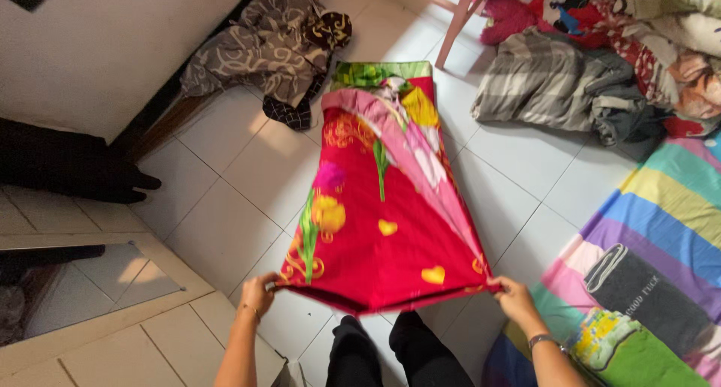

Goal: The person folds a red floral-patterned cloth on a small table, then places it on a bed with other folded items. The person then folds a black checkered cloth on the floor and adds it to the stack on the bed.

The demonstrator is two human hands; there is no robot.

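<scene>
the left hand (257, 291) pinches the near left corner of a red floral cloth (383, 207), and the right hand (513, 295) pinches its near right corner, fingers closed over the edge. the cloth hangs stretched between the hands in the lower middle of the frame and runs up to the top centre, its far end lying on the white tiled floor (225, 176). a grey patterned cloth (259, 49) lies crumpled at upper left, a striped grey bundle (556, 83) at upper right, and a rainbow-striped sheet (661, 207) at right.
</scene>
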